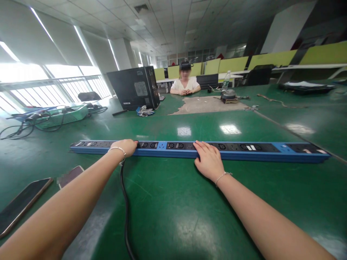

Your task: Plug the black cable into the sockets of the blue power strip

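Observation:
A long blue power strip [179,154] with black sockets lies across the green table in front of me. My left hand [127,147] is closed on the plug [138,144] of a black power cord at the left half of the strip; most of the plug is hidden by my fingers. From under that wrist the black cord [126,202] runs down toward me. Over the strip, right of its middle, my right hand [208,159] grips it, fingers across the top and thumb at the near side.
Two phones, one dark [24,202] and one partly behind my left forearm [71,177], lie at left. Farther back are a green basket of cables [62,117], a black computer case [132,88], gloves [145,111] and cardboard [200,105]. A person [185,85] sits opposite.

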